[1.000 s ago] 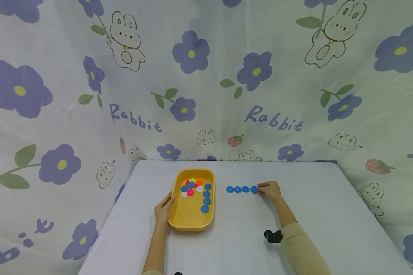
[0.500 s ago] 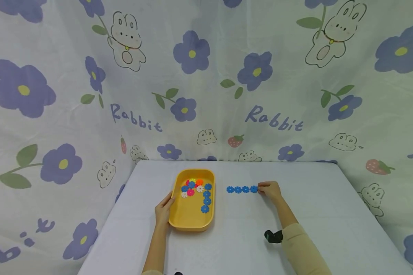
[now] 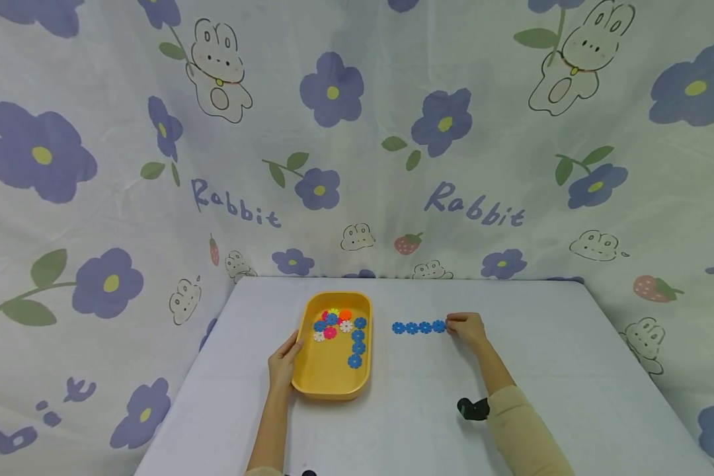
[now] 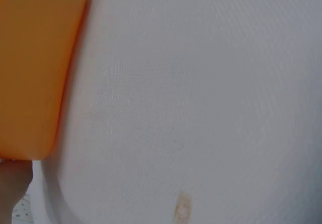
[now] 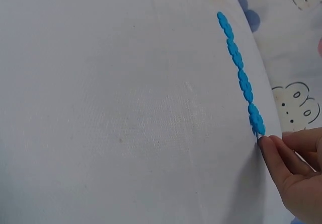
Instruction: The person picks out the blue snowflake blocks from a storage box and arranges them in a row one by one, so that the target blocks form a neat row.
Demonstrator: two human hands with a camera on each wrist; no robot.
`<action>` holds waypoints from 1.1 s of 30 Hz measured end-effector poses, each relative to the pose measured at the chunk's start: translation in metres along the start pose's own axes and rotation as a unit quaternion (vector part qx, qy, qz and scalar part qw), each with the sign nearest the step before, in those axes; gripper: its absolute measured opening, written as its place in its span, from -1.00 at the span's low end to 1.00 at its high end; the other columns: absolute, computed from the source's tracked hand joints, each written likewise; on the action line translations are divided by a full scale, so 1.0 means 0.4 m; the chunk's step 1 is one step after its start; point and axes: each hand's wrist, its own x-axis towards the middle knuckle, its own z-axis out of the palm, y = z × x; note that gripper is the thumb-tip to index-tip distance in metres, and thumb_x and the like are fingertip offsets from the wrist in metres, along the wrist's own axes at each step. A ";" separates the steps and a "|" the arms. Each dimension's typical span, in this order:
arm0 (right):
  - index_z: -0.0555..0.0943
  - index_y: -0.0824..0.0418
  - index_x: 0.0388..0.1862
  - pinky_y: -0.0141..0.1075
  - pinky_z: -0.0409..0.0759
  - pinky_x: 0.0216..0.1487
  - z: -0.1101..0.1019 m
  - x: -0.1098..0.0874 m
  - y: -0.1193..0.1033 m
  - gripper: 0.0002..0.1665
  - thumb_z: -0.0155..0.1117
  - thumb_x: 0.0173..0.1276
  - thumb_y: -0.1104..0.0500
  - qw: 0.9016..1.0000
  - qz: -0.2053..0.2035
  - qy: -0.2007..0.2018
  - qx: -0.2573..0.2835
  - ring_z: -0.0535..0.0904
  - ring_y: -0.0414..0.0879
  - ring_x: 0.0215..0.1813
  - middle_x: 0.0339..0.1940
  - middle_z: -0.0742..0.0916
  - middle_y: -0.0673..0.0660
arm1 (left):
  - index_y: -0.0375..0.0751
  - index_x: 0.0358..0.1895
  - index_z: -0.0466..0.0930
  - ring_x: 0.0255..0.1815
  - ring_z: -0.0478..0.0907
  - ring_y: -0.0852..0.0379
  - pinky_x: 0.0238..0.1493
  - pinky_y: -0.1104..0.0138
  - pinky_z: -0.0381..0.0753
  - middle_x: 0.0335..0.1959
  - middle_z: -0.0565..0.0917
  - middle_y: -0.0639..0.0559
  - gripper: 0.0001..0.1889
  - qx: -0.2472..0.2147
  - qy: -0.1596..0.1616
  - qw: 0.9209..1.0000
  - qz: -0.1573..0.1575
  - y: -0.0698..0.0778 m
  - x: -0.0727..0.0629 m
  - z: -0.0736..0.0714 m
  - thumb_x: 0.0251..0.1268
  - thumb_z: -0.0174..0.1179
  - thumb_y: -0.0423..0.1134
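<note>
My left hand (image 3: pixel 282 367) grips the left rim of a yellow plastic tray (image 3: pixel 327 385), thumb on top near the edge. A row of several blue snowflake discs (image 3: pixel 412 328) lies in a line to the right of the tray. The row's right-end disc (image 3: pixel 438 326) is pinched between the thumb and fingers of my right hand (image 3: pixel 467 330). In the right wrist view, the blue discs (image 5: pixel 244 86) form a slightly bent line, and my right hand (image 5: pixel 297 178) holds its near end. Whether neighbouring discs are all joined is hard to tell.
Inside the tray, several blue discs (image 3: pixel 358 336) lie along the right wall. White, pink, orange, yellow and blue discs (image 3: pixel 330 319) cluster at its upper left. A white cloth (image 3: pixel 416 423) covers the table, and a rabbit-print curtain (image 3: pixel 375 145) stands behind it.
The right-end disc has shifted slightly left, closing the small gap to its neighbour in the row. The left hand and tray stay in place.
</note>
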 end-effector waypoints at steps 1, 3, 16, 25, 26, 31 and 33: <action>0.51 0.60 0.01 -0.26 0.69 -0.11 -0.001 -0.001 -0.001 -0.66 0.14 0.28 0.43 1.000 -0.002 0.004 -0.012 0.66 0.04 -0.14 -0.06 0.65 0.46 | -0.31 0.28 0.37 0.40 0.20 -0.03 0.32 0.24 0.29 0.33 0.34 -0.19 -0.52 -0.002 0.000 1.000 0.000 -0.001 0.001 -0.001 0.33 0.16 -0.24; 0.53 0.57 0.01 -0.25 0.68 -0.09 -0.003 -0.003 -0.004 -0.66 0.16 0.28 0.40 0.999 -0.005 0.013 -0.033 0.65 0.04 -0.14 -0.06 0.66 0.44 | -0.32 0.28 0.38 0.40 0.21 -0.03 0.31 0.25 0.31 0.33 0.34 -0.20 -0.52 0.000 0.001 1.000 0.000 -0.001 0.001 -0.001 0.32 0.16 -0.24; 0.50 0.57 0.06 -0.30 0.69 -0.13 0.160 -0.021 -0.137 -0.57 0.26 0.25 0.37 0.983 -0.044 -0.032 0.175 0.70 -0.03 -0.19 -0.05 0.64 0.45 | -0.29 0.28 0.38 0.41 0.20 0.00 0.32 0.25 0.30 0.35 0.34 -0.15 -0.48 0.016 -0.001 1.000 -0.004 -0.003 0.007 -0.003 0.30 0.19 -0.18; 0.52 0.56 0.04 -0.17 0.66 -0.06 0.375 -0.047 -0.234 -0.59 0.26 0.25 0.36 0.977 -0.054 -0.107 0.177 0.70 0.02 -0.19 -0.12 0.68 0.41 | -0.34 0.26 0.39 0.40 0.21 -0.04 0.30 0.28 0.33 0.33 0.35 -0.19 -0.46 0.002 0.005 1.000 -0.005 0.000 0.007 -0.004 0.27 0.22 -0.18; 0.51 0.55 0.06 -0.18 0.66 -0.05 0.393 -0.048 -0.238 -0.57 0.27 0.25 0.34 0.978 -0.051 -0.115 0.168 0.69 0.03 -0.17 -0.11 0.68 0.39 | -0.34 0.27 0.38 0.40 0.21 -0.04 0.30 0.28 0.32 0.33 0.35 -0.19 -0.47 0.003 0.005 1.000 -0.005 0.000 0.007 -0.004 0.28 0.22 -0.19; 0.50 0.53 0.10 -0.20 0.67 -0.04 0.467 -0.042 -0.250 -0.52 0.29 0.24 0.31 0.981 -0.033 -0.132 0.141 0.67 0.08 -0.10 -0.08 0.68 0.35 | -0.31 0.27 0.39 0.40 0.21 0.00 0.33 0.26 0.29 0.32 0.36 -0.16 -0.48 0.004 0.006 1.000 -0.008 0.001 0.005 -0.003 0.28 0.21 -0.19; 0.50 0.55 0.08 -0.23 0.68 -0.07 0.491 -0.038 -0.254 -0.53 0.30 0.21 0.34 0.981 -0.033 -0.132 0.135 0.67 0.07 -0.13 -0.09 0.67 0.37 | -0.32 0.27 0.39 0.40 0.20 -0.01 0.34 0.25 0.27 0.32 0.36 -0.16 -0.47 0.005 0.006 1.000 -0.007 0.001 0.005 -0.003 0.27 0.22 -0.17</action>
